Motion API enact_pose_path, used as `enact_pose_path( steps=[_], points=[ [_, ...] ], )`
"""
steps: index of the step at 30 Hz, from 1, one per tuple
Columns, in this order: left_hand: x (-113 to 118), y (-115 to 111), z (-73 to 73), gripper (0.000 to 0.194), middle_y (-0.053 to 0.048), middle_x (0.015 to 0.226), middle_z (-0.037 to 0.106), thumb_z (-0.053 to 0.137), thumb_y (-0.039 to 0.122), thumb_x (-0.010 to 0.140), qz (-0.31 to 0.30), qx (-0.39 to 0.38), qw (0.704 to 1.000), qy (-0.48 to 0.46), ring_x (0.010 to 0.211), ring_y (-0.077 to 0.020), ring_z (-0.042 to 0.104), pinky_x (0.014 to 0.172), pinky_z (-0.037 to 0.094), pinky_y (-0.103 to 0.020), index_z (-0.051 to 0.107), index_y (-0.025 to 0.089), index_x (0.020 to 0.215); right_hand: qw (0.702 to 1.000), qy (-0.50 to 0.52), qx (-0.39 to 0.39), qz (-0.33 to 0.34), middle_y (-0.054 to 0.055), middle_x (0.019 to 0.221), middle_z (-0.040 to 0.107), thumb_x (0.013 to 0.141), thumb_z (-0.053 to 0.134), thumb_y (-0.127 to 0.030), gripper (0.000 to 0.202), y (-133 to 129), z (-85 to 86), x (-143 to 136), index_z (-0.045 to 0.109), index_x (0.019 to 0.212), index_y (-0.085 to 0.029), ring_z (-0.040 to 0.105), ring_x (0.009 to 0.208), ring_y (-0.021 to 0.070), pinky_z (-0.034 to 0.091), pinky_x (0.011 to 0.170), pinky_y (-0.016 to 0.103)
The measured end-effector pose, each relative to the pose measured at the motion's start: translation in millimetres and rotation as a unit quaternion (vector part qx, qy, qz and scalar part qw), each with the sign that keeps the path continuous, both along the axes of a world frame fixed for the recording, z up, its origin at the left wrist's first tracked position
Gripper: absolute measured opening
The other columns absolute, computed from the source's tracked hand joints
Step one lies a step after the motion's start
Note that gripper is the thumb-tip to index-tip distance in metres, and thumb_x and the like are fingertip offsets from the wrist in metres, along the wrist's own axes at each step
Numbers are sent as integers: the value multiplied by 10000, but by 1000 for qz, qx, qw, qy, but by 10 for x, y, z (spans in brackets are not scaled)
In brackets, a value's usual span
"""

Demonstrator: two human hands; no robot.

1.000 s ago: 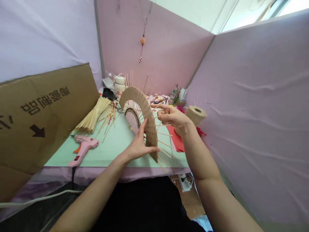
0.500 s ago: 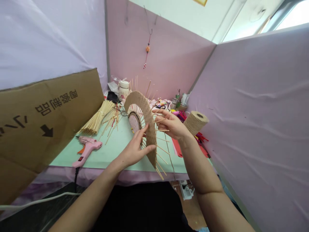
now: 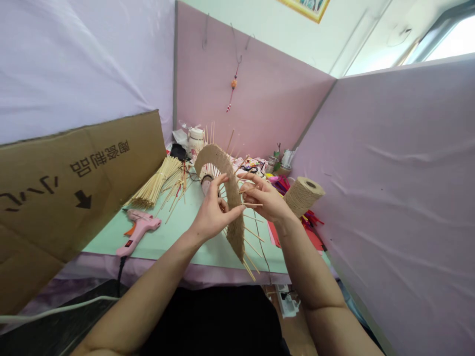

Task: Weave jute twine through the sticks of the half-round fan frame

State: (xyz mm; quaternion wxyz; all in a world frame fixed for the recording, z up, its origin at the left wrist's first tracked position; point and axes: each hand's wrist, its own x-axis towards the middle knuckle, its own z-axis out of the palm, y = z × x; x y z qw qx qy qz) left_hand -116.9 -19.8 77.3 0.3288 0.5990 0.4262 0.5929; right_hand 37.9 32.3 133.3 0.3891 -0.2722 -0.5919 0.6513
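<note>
Curved woven band [image 3: 234,235], tilted on edge over the front part of the table [image 3: 170,230], in front of the person's body. Thin stick ends [image 3: 256,204] project from its outer edge toward the right; the lowest point down past the front edge of the table. On the inner side, more sticks run toward a round pale disc [image 3: 206,184], partly hidden by the left hand [image 3: 211,215]. The left hand is clamped on the band, thumb on the near face and fingers toward the inner edge. The right hand [image 3: 265,198], its fingers bent, is at the outer edge among the stick ends; whether it pinches a stick or a strand cannot be told. The two hands are near each other, on opposite sides of the band. A thin cord [image 3: 265,259] hangs below the right hand.

To the left on the table: a tied bundle of sticks [image 3: 156,183], loose sticks [image 3: 174,198] beside it and a pink glue gun [image 3: 139,230]. A printed cardboard sheet [image 3: 92,198] stands at far left. To the right: a spool of twine [image 3: 302,198] and red sheets [image 3: 273,235]. Behind: a white jar [image 3: 195,138] and, against the pink panel [image 3: 289,109], a hanging ornament [image 3: 233,84].
</note>
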Motion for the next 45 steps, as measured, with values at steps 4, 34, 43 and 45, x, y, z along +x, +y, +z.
enact_pose_path(
  steps=[4, 34, 43, 45],
  points=[
    [7, 34, 41, 890, -127, 1491, 342, 760, 373, 691, -9, 17, 999, 25, 587, -43, 513, 553, 483, -250, 280, 325, 1440, 1000, -15, 18, -17, -69, 670, 501, 690, 763, -307, 492, 3, 3, 5, 521, 1108, -213, 310, 483, 44, 227, 444, 189],
    [24, 115, -32, 876, -107, 1533, 263, 621, 242, 734, 88, 88, 977, 171, 1365, -323, 325, 1096, 335, -522, 189, 281, 1495, 786, -546, 281, 67, -23, 680, 609, 804, 605, -262, 268, -230, 623, 545, 554, 1063, -216, 513, 577, 118, 374, 522, 246],
    [93, 145, -49, 862, -113, 1533, 261, 617, 273, 743, 76, 84, 974, 194, 1380, -328, 300, 1111, 315, -525, 192, 265, 1493, 715, -462, 522, -48, 13, 784, 668, 910, 535, -327, 177, -481, 1116, 647, 661, 871, -210, 573, 658, 118, 426, 608, 249],
    [103, 140, -56, 855, -118, 1530, 263, 617, 283, 750, 74, 86, 974, 197, 1375, -327, 309, 1107, 321, -526, 193, 260, 1492, 687, -413, 589, -103, 14, 764, 655, 904, 550, -287, 150, -509, 1077, 480, 656, 839, -203, 565, 659, 118, 427, 624, 253]
  ],
)
